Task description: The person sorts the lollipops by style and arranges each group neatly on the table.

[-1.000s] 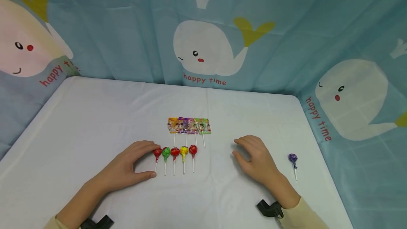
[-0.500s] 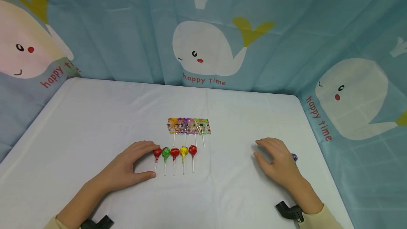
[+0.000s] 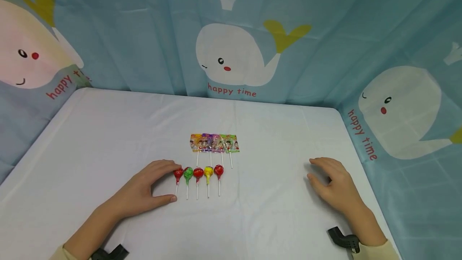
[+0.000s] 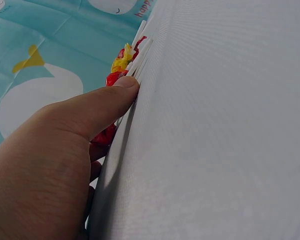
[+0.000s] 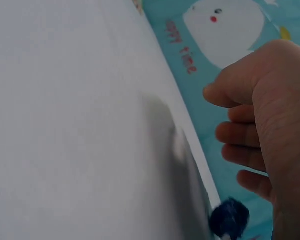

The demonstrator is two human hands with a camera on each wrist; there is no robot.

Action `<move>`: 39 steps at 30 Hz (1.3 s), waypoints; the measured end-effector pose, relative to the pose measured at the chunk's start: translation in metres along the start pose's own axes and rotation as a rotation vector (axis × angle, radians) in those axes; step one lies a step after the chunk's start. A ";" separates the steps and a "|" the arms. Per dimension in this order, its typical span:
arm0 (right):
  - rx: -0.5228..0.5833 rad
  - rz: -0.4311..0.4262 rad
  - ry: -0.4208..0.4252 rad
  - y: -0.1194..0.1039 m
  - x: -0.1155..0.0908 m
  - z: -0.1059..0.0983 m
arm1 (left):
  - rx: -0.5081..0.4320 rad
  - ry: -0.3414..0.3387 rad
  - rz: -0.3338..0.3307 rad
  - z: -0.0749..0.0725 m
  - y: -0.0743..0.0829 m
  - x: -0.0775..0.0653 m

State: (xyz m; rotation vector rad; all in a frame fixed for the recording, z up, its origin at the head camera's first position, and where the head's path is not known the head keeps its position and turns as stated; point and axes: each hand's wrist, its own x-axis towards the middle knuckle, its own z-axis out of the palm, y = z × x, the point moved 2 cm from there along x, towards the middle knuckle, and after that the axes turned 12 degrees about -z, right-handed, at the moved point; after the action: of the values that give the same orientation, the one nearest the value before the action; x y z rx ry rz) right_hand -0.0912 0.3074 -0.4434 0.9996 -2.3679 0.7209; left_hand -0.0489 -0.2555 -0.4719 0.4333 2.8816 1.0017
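Observation:
My left hand [image 3: 146, 189] rests at the left end of a row of lollipops, its index fingertip at the head of the leftmost red lollipop [image 3: 178, 175] and its thumb at the stick's lower end. Rightward from it lie a green lollipop [image 3: 188, 173], a red one [image 3: 198, 173], a yellow one [image 3: 208, 173] and another red one [image 3: 218, 170]. Over the right side of the table, my right hand [image 3: 335, 183] has loosely bent fingers and holds nothing. A dark blue-purple lollipop [image 5: 230, 218] shows below those fingers in the right wrist view; the head view hides it behind the hand.
Behind the row lie several flat-wrapped lollipops [image 3: 214, 143] side by side, sticks toward me. A white cloth covers the table [image 3: 267, 131]. A blue curtain [image 3: 144, 31] with whale prints hangs along the back and sides.
My right hand has moved right across the table, now covering the purple lollipop in the head view. My left hand and the rows of lollipops have stayed put.

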 end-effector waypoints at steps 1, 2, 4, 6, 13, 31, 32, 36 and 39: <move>-0.001 0.011 -0.004 0.002 -0.002 -0.002 | -0.003 0.001 0.004 0.000 0.000 0.000; -0.003 0.019 -0.008 0.003 -0.004 -0.005 | -0.006 0.002 0.007 0.000 -0.001 0.000; -0.013 0.031 -0.019 0.007 -0.007 -0.009 | -0.004 0.006 0.011 -0.001 -0.001 0.000; -0.028 0.035 -0.032 0.010 -0.009 -0.013 | -0.006 0.010 0.013 -0.001 -0.002 -0.001; -0.051 0.054 -0.030 0.021 -0.019 -0.029 | -0.010 0.010 0.011 0.000 -0.002 -0.001; -0.066 0.115 -0.091 0.028 -0.037 -0.039 | -0.003 0.003 0.002 -0.001 0.000 -0.001; -0.066 0.113 -0.088 0.028 -0.037 -0.039 | -0.006 0.004 0.004 -0.001 0.000 -0.001; -0.055 0.095 -0.074 0.027 -0.037 -0.039 | -0.018 0.005 0.016 -0.001 -0.001 0.000; -0.056 0.082 -0.067 0.027 -0.037 -0.039 | -0.021 0.005 0.023 0.000 -0.001 0.000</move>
State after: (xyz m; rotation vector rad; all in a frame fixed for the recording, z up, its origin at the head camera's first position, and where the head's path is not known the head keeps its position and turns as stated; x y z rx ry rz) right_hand -0.0802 0.3665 -0.4438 0.9214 -2.4857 0.6563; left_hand -0.0492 -0.2568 -0.4726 0.4635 2.8747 1.0365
